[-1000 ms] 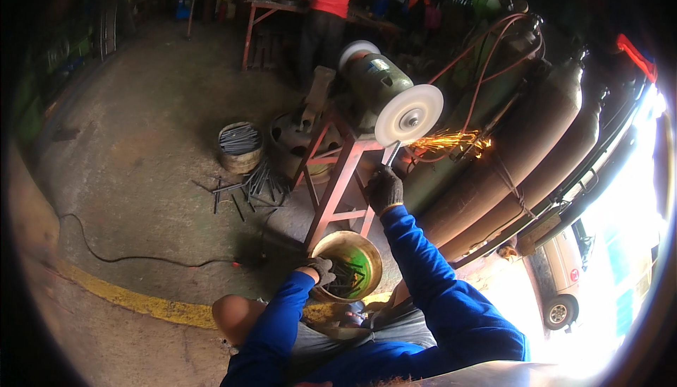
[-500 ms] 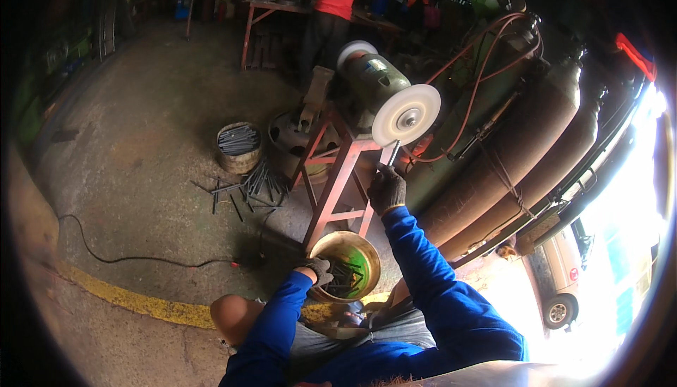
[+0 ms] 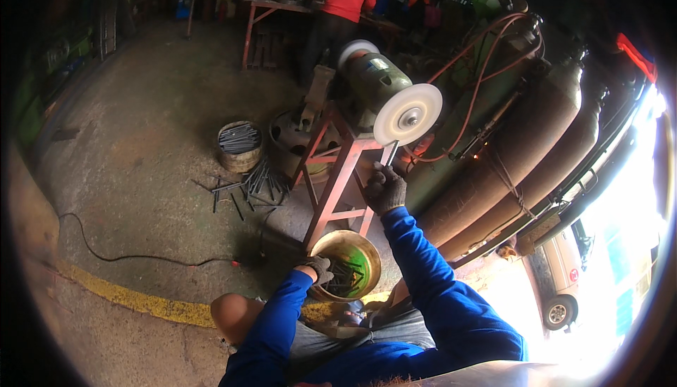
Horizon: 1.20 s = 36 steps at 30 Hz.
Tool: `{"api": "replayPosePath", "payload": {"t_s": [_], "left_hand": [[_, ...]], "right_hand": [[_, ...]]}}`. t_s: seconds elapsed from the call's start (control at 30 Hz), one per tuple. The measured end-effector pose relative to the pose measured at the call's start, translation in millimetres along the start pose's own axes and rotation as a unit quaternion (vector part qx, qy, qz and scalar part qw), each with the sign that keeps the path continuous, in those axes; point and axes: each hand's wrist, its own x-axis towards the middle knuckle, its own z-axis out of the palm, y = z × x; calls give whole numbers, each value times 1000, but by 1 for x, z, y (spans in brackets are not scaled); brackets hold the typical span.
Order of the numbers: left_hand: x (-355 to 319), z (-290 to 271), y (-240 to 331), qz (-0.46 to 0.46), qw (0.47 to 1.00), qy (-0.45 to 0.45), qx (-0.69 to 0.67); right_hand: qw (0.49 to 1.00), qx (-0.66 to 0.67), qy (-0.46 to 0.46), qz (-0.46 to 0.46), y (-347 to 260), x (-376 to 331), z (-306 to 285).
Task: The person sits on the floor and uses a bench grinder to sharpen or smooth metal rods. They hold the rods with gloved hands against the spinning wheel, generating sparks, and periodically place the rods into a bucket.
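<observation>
Sparks that sprayed beside the grinding wheel a second ago have died, so the short metal rod pinched in the gloved right hand looks to have come off the stone, tip just below its rim. Gloved left hand grips the near rim of the brass-coloured bowl of dark rods. Red stand legs crowd the bowl; bare concrete floor lies open leftward.

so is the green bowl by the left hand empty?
No. The green bowl holds a loose pile of dark metal rods; left hand grips its rim.
</observation>
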Motion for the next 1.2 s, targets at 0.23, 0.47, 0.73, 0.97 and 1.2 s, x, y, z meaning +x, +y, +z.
{"api": "replayPosePath", "payload": {"t_s": [0.23,0.47,0.73,0.97,1.2], "left_hand": [[3,6,-7,0,1000,13,-11],[-1,0,-1,-7,1000,6,-12],[3,4,-4,-20,1000,1,-4],[0,-2,1,-7,1000,3,-1],[-1,-2,1,-10,1000,1,-5]], "right_hand": [[999,20,-39,-18,-1,-3,-1],[1000,7,29,-3,4,4,1],[998,30,-48,5,8,5,0],[999,-10,-35,-6,9,6,0],[1000,-12,-19,6,12,10,-1]]}}
